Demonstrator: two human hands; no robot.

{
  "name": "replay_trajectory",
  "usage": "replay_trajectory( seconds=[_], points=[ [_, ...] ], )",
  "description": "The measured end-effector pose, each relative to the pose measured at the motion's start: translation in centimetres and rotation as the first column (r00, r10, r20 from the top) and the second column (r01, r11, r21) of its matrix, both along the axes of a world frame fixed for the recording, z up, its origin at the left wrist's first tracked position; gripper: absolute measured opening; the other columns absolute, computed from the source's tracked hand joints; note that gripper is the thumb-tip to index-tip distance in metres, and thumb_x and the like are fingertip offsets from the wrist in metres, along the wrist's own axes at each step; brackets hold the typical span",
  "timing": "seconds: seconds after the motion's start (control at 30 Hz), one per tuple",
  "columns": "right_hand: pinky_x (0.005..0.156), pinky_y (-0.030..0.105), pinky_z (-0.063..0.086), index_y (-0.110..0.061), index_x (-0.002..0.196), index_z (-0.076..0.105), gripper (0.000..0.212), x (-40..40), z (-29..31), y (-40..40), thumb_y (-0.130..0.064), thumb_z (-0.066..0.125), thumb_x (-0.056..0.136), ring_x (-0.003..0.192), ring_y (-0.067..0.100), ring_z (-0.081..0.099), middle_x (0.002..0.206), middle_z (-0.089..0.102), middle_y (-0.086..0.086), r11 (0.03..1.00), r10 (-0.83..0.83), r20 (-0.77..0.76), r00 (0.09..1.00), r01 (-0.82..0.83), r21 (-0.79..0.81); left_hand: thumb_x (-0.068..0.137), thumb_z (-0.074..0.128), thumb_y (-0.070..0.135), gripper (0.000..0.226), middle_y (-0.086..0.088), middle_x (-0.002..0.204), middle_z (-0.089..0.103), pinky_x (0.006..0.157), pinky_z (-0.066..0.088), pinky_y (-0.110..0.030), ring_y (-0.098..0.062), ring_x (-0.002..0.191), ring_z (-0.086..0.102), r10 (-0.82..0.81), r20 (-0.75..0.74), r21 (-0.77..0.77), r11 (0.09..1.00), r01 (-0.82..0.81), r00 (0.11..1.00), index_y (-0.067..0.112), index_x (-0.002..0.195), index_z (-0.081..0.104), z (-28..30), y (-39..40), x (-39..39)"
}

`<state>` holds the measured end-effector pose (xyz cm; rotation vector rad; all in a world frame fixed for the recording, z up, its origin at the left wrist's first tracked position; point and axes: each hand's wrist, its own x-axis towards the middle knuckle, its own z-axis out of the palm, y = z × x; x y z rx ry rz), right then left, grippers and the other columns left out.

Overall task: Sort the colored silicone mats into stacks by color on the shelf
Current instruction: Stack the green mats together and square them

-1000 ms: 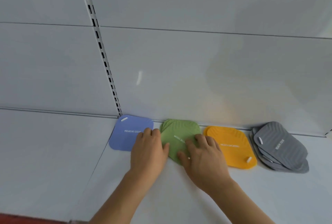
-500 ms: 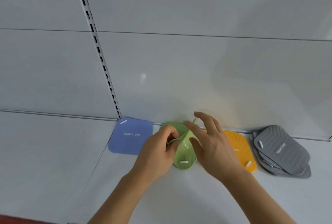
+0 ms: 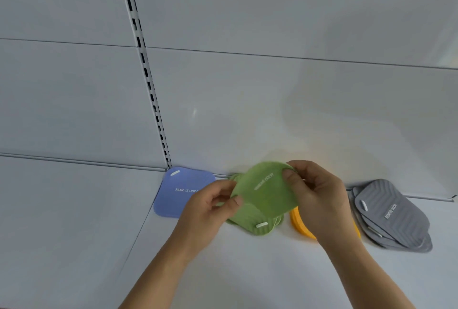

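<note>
Green mat (image 3: pixel 266 190) newly lifted (2 hands) —

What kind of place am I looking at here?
Probably a shop display shelf: a slotted upright rail, plain white back panels, and mats printed "REMOVE ODOR" lying by color, like the blue mat.

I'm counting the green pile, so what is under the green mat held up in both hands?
Under the lifted green mat lies a green stack on the shelf, more than one mat by its edges. The lifted mat and left hand cover most of it, so no count is possible.
</note>
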<state>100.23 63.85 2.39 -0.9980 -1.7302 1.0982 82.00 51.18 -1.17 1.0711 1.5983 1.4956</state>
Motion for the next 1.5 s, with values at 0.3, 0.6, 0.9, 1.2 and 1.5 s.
replay_trajectory(
  seconds=[0.3, 0.6, 0.9, 1.2, 1.5],
  points=[
    [0.084, 0.035, 0.061, -0.032, 0.109, 0.078, 0.023, -1.7, -1.7, -1.7, -0.017, 0.061, 0.102, 0.094, 0.011, 0.074, 0.097, 0.079, -0.010, 0.982, 0.172, 0.089, 0.981, -0.163, -0.098, 0.096, 0.064, 0.011, 0.007, -0.011, 0.102, 0.076, 0.077, 0.060, -0.040, -0.023, 0.092, 0.072, 0.107, 0.558, 0.130, 0.968, -0.214, 0.823, 0.013, 0.098, 0.070, 0.2, -0.3, -1.8],
    [0.104, 0.023, 0.045, -0.041, 0.123, 0.067, 0.037, 1.0, -4.7, -0.8, -0.052, 0.061, 0.088, 0.131, 0.006, 0.047, 0.137, 0.054, -0.022, 0.786, 0.201, 0.841, 0.502, -0.595, 0.167, 0.097, 0.060, 0.022, 0.022, 0.001, 0.101, 0.077, 0.088, 0.052, -0.035, -0.017, 0.098, 0.070, 0.302, -0.018, -0.005, 0.953, -0.303, 0.953, 0.035, 0.109, 0.073, 1.4, -2.6, -5.0],
    [0.056, 0.038, 0.050, -0.026, 0.080, 0.065, 0.017, -0.4, -2.8, -2.4, -0.020, 0.063, 0.095, 0.064, 0.013, 0.055, 0.069, 0.061, -0.011, 0.857, -0.093, 0.548, 0.831, -0.214, 0.470, 0.102, 0.057, 0.027, 0.017, 0.000, 0.104, 0.076, 0.095, 0.053, -0.048, -0.024, 0.103, 0.069, 0.326, 0.031, 0.017, 0.945, -0.327, 0.945, 0.032, 0.106, 0.073, 1.7, -2.9, -4.4],
    [0.055, 0.015, 0.043, -0.029, 0.077, 0.070, 0.019, -3.7, 2.8, -5.7, -0.026, 0.062, 0.094, 0.065, 0.002, 0.064, 0.067, 0.069, -0.020, 0.986, -0.135, 0.289, 0.948, 0.101, 0.129, 0.107, 0.053, 0.017, 0.024, 0.014, 0.109, 0.075, 0.090, 0.050, -0.029, -0.007, 0.107, 0.069, 0.388, -0.023, 0.129, 0.915, -0.382, 0.921, 0.033, 0.120, 0.066, 3.5, -2.8, -2.8],
    [0.063, 0.034, 0.059, -0.030, 0.082, 0.067, 0.015, -6.4, 3.2, -8.9, -0.026, 0.064, 0.096, 0.060, 0.005, 0.071, 0.069, 0.073, -0.015, 0.999, -0.040, 0.115, 0.993, 0.039, 0.009, 0.108, 0.050, 0.012, 0.026, 0.014, 0.105, 0.074, 0.086, 0.051, -0.024, -0.008, 0.101, 0.069, 0.326, 0.026, 0.092, 0.941, -0.327, 0.945, 0.027, 0.113, 0.070, 3.6, -3.3, -0.9]
  ],
)
